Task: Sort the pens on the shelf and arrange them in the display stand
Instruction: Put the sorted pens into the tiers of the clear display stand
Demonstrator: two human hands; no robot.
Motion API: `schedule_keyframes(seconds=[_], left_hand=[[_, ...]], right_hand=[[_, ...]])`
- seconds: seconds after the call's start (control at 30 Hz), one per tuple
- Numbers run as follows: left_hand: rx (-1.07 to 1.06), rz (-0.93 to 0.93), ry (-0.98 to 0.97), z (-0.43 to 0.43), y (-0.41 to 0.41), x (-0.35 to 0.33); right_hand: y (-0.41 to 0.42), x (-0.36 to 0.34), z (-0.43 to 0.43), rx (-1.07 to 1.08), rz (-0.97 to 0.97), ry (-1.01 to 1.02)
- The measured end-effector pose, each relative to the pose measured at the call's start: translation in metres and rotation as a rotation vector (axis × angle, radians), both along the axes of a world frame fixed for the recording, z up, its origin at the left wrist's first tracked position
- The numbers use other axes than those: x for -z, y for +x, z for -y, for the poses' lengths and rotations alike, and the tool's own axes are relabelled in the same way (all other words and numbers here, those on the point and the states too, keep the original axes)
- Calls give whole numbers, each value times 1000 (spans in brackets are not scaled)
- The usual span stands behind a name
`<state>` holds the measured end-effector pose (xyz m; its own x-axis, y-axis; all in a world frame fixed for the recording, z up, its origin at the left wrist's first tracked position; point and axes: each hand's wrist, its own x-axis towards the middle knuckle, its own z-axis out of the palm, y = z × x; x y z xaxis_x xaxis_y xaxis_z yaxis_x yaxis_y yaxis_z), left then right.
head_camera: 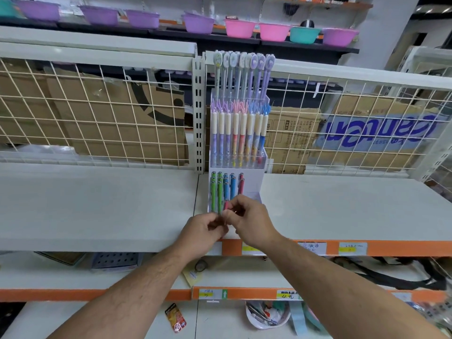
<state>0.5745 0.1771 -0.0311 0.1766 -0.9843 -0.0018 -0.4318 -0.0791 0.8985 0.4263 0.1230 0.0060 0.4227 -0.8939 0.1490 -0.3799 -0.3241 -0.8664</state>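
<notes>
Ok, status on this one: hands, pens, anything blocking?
Left hand, right hand both pinching pink pen at display stand front. Green pens, blue pens slotted. Nothing blocking.

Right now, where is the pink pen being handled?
Head view, centre: the pink pen is at the front of the display stand, right of the green pens, pinched by the right hand.
</notes>
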Motion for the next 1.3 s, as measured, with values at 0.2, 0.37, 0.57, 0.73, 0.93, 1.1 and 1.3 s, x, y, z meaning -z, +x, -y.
schedule_keyframes(seconds=[0.2, 0.37, 0.57, 0.73, 0.93, 1.1, 1.3], left_hand=[[-3, 451, 69, 0, 33, 12], [-119, 494, 136, -2, 55, 25], [-101, 523, 176, 1, 55, 24], [-94, 524, 179, 1, 55, 24], [-86, 531, 185, 3, 56, 24], [-82, 526, 184, 2, 57, 24], [-78, 525, 187, 2, 58, 26]], right_hand=[[-20, -29, 21, 168, 83, -39], [-29, -46, 33, 240, 111, -66], [-19, -43, 40, 235, 63, -87], [-16, -35, 44, 238, 3, -101], [-13, -32, 44, 243, -24, -129], [-11, -26, 41, 233, -90, -156], [-9, -14, 40, 237, -154, -144]])
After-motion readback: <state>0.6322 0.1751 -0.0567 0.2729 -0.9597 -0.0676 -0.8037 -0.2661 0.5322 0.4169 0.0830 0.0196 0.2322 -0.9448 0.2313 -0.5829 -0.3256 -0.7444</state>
